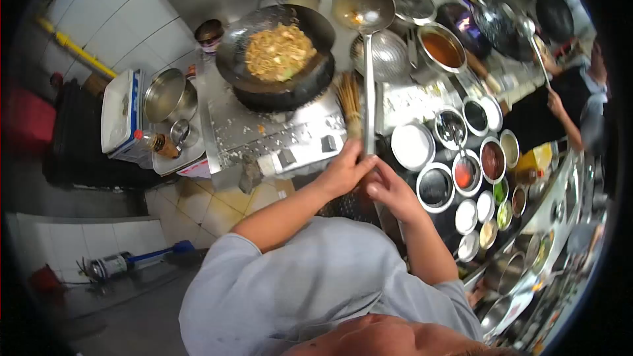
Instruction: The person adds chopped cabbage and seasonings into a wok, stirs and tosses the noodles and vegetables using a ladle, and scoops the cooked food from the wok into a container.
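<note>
A long-handled steel ladle points away from me, its bowl raised beside the wok. At the handle's lower end my left hand and my right hand meet, fingers curled and closed around it; the exact grip is partly hidden. A bamboo wok brush extends just beyond my left hand, bristles pointing away. Whether that hand touches the brush, I cannot tell. Left of the ladle, noodle-like food lies in a black wok on the burner.
Several seasoning pots, including a white-filled one, stand to the right. Behind them are a perforated strainer and a pot of brown liquid. A metal basin and a bottle sit left. Another person works at far right.
</note>
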{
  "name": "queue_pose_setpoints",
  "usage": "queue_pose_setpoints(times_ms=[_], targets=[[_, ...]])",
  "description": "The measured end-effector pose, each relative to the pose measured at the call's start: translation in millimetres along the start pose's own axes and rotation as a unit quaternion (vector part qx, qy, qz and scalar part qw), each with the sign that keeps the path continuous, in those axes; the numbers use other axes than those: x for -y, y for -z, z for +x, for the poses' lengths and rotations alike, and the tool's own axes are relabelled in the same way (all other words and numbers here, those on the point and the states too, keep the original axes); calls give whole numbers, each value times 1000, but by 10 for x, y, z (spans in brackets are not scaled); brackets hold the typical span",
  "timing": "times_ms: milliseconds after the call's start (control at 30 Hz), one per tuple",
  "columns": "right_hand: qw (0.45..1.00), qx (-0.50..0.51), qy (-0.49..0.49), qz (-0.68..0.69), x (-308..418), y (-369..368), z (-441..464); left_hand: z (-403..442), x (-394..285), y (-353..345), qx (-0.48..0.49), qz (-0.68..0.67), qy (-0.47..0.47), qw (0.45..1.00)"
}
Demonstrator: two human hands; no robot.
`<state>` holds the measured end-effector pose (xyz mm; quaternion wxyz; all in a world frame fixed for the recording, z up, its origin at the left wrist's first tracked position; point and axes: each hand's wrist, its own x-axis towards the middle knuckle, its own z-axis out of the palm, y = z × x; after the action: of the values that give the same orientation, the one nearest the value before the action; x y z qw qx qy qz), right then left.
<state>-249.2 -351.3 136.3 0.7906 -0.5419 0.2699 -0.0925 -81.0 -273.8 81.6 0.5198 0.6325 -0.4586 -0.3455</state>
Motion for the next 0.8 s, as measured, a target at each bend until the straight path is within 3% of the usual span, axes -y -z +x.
queue_pose_setpoints(times_ms=[33, 67, 100, 133, 167, 200, 233, 300, 367, 400, 467, 567, 633, 667, 700, 733, 767, 800], targets=[[1000, 17, 11, 24, 66, -123, 390, 113, 193, 97, -9, 40, -77, 996], [999, 31, -32, -17, 182, -112, 738, 145, 180, 345, 15, -56, -7, 998], [994, 45, -77, -57, 291, -105, 1064, 139, 428, 570, -43, -7, -63, 997], [983, 11, -37, -181, 361, -183, 1375, 44, 576, 850, -104, 50, -28, 993], [897, -55, 41, -437, 355, -202, 1751, -129, 709, 1130, -164, 107, 12, 981], [819, -109, 64, -560, 321, -270, 2059, -322, 824, 1400, -222, 126, 52, 965], [784, -129, 20, -607, 442, -475, 2262, -520, 945, 1654, -277, 146, 93, 945], [753, -128, 17, -645, 408, -506, 2787, -927, 1489, 1980, -354, 297, 133, 877], [744, -138, -4, -654, 401, -510, 3224, -1273, 1756, 2135, -357, 349, 166, 850], [737, -148, -30, -659, 382, -519, 3312, -1394, 1799, 2132, -355, 344, 172, 852], [744, -138, -28, -653, 362, -562, 3301, -1545, 1861, 2143, -306, 276, 322, 852], [733, -96, -13, -674, 375, -562, 3224, -1641, 2079, 2068, -251, 260, 319, 876], [869, 13, -186, -459, 714, -748, 3030, -1516, 1848, 2110, -199, 276, 363, 867], [911, 32, -207, -355, 794, -831, 2948, -1510, 1893, 2086, -208, 274, 342, 874], [912, 32, -208, -352, 787, -847, 2910, -1519, 1928, 2074, -215, 273, 322, 881], [959, 42, -229, -159, 783, -847, 2884, -1534, 1961, 2083, -211, 275, 321, 881], [969, 51, -238, 39, 780, -836, 2869, -1472, 1845, 2127, -258, 141, 344, 892], [952, 63, -261, 146, 731, -825, 2851, -1409, 1782, 2147, -300, 2, 361, 883]])
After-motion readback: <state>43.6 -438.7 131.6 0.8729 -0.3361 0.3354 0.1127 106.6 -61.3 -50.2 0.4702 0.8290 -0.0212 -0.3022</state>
